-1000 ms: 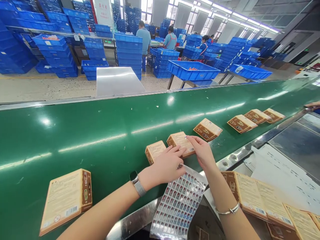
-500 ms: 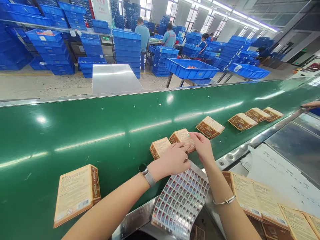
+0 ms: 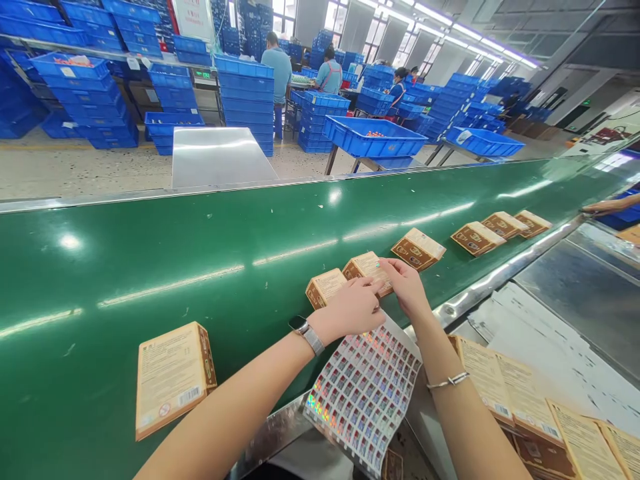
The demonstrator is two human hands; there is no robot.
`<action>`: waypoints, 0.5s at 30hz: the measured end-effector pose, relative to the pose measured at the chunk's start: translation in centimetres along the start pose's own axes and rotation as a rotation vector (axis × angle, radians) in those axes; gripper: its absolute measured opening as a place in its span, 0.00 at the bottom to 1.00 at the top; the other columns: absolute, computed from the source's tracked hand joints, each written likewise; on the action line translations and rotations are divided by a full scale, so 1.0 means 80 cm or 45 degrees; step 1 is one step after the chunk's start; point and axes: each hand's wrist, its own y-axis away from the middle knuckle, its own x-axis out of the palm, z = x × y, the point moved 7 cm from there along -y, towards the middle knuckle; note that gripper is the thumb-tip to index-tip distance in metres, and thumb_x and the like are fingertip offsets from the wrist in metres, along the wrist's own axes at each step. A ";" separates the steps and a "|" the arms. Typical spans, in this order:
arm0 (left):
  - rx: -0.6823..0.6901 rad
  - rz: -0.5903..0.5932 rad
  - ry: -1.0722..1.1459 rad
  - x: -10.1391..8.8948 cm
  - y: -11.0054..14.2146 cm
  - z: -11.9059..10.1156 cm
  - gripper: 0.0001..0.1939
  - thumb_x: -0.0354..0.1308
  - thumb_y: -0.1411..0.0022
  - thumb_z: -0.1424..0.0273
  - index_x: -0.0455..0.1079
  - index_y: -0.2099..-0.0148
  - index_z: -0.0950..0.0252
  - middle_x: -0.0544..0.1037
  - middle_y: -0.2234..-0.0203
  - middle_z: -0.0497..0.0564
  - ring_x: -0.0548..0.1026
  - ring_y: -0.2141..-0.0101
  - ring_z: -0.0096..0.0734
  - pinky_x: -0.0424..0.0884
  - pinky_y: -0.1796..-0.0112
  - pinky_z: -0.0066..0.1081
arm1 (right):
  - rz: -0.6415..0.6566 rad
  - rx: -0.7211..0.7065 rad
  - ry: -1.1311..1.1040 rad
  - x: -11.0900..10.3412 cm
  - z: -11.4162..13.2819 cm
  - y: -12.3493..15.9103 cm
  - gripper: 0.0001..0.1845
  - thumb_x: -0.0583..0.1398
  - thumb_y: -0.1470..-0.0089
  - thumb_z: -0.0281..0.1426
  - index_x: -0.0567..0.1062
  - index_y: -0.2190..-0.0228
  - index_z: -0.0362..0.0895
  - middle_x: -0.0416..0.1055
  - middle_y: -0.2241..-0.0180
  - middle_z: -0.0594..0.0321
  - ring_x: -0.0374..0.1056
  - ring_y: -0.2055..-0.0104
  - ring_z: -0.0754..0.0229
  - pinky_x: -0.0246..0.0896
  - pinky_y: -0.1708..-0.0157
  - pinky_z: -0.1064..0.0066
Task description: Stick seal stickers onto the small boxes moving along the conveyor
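My left hand [image 3: 353,308] reaches over a small brown-and-cream box [image 3: 367,265], its forefinger stretched toward the box. Its curled fingers grip the top of a sticker sheet [image 3: 367,387], a shiny sheet with rows of small holographic labels that hangs over the belt's edge. At the same box, my right hand [image 3: 406,287] is closed in a pinch; a tiny shiny greenish sticker [image 3: 379,265] shows at its fingertips. Touching this box on the left is another box [image 3: 325,287], partly behind my left hand. A nearer box [image 3: 173,377] lies on the green belt [image 3: 150,253] beside my left forearm.
Several more boxes [image 3: 419,248] lie along the belt to the right. Beyond the metal edge, flat cartons [image 3: 530,397] and white paper [image 3: 545,347] rest on a side table. Another person's hand [image 3: 607,207] is at the far right. Blue crates [image 3: 375,137] stand across the belt.
The near-left box has shifted right in view, closer to my left forearm. Both hands stay at the same box with little movement. The sticker sheet now catches rainbow glints.
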 end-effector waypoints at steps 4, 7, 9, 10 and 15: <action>-0.007 0.012 -0.001 0.001 -0.012 -0.002 0.15 0.50 0.38 0.74 0.79 0.67 0.69 0.76 0.48 0.57 0.67 0.42 0.45 0.63 0.41 0.36 | -0.038 -0.027 0.112 -0.010 0.001 -0.007 0.20 0.64 0.59 0.48 0.75 0.71 0.44 0.76 0.71 0.59 0.70 0.68 0.55 0.65 0.66 0.64; -0.004 0.010 -0.005 0.002 -0.021 -0.004 0.15 0.50 0.38 0.73 0.79 0.66 0.68 0.76 0.48 0.56 0.68 0.43 0.44 0.63 0.41 0.37 | -0.094 -0.020 0.194 -0.018 -0.003 -0.015 0.15 0.65 0.56 0.42 0.74 0.71 0.44 0.76 0.69 0.59 0.70 0.68 0.56 0.66 0.66 0.65; 0.010 0.015 -0.007 0.004 -0.027 -0.004 0.14 0.51 0.38 0.73 0.79 0.66 0.68 0.75 0.48 0.58 0.70 0.45 0.43 0.63 0.41 0.37 | -0.133 0.008 0.235 -0.023 -0.008 -0.024 0.15 0.66 0.54 0.39 0.74 0.65 0.44 0.76 0.63 0.58 0.71 0.66 0.57 0.67 0.65 0.66; 0.019 0.017 -0.007 0.005 -0.030 -0.004 0.14 0.51 0.38 0.73 0.78 0.67 0.69 0.75 0.47 0.59 0.70 0.45 0.44 0.62 0.41 0.38 | -0.146 0.031 0.253 -0.025 -0.011 -0.029 0.16 0.66 0.52 0.38 0.73 0.62 0.43 0.76 0.61 0.58 0.72 0.65 0.58 0.68 0.65 0.66; 0.087 0.006 -0.014 -0.007 -0.037 -0.014 0.15 0.50 0.38 0.76 0.77 0.71 0.70 0.75 0.48 0.61 0.64 0.39 0.47 0.54 0.37 0.45 | -0.109 0.111 0.374 -0.029 -0.008 -0.060 0.15 0.59 0.38 0.38 0.72 0.54 0.42 0.73 0.57 0.59 0.72 0.61 0.60 0.71 0.62 0.63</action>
